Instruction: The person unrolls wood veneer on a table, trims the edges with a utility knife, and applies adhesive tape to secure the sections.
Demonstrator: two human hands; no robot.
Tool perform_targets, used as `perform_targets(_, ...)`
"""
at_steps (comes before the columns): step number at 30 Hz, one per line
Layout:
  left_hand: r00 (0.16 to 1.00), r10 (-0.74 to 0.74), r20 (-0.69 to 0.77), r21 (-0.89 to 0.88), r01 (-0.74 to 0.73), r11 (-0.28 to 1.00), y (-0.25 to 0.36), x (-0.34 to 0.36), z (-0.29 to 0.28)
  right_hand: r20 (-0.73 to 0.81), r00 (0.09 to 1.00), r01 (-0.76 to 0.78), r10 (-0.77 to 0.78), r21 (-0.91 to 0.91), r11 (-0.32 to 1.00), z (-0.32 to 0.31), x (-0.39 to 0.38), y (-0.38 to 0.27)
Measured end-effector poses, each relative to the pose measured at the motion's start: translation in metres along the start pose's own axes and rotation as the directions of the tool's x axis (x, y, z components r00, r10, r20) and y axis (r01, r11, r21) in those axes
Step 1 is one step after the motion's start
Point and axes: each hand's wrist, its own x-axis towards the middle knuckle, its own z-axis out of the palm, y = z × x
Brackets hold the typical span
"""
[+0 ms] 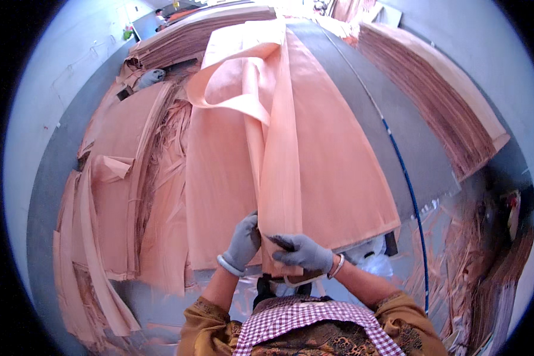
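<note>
- Grey floor strewn with peach scraps shows nearest, beside the person.
- Left hand, grey-gloved, has its fingers partly bent at the left edge of a long peach strip; whether they pinch it, I cannot tell.
- Right hand, likewise gloved, lies across the strip's near end, fingers bent and pointing left, dark at the tips; their grip cannot be made out.
- From between both hands, the strip runs away over wide peach sheets, a curled loop at its far part.
- Farther off, tall sheet stacks stand right and left.
</note>
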Motion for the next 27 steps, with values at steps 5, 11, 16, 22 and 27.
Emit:
perform_targets(5,0.956,-0.233,-0.178,0.112,0.255,0.96,0.001,0.004,0.007,0.108,0.991,-0.081,0.085,-0.038,0.996,-0.004,-0.012,0.0)
perform_targets(11,0.973,-0.09,-0.211,0.47,0.182,0.864,-0.012,-0.004,-0.028,0.19,0.981,-0.016,0.041,-0.133,0.991,-0.015,-0.015,-0.014)
perform_targets(16,0.963,-0.131,-0.235,0.833,0.269,0.484,0.078,-0.059,0.004,0.093,0.904,0.407,-0.417,-0.489,0.772,-0.047,0.008,-0.035)
perform_targets(22,0.98,-0.139,-0.143,0.973,0.165,0.161,0.11,-0.163,-0.008,0.332,0.871,0.477,-0.361,-0.748,0.462,0.013,0.065,-0.105)
perform_targets(27,0.913,-0.341,-0.221,0.975,0.198,-0.102,0.137,-0.24,-0.01,0.617,0.76,0.649,-0.205,-0.736,0.194,0.091,0.115,-0.114)
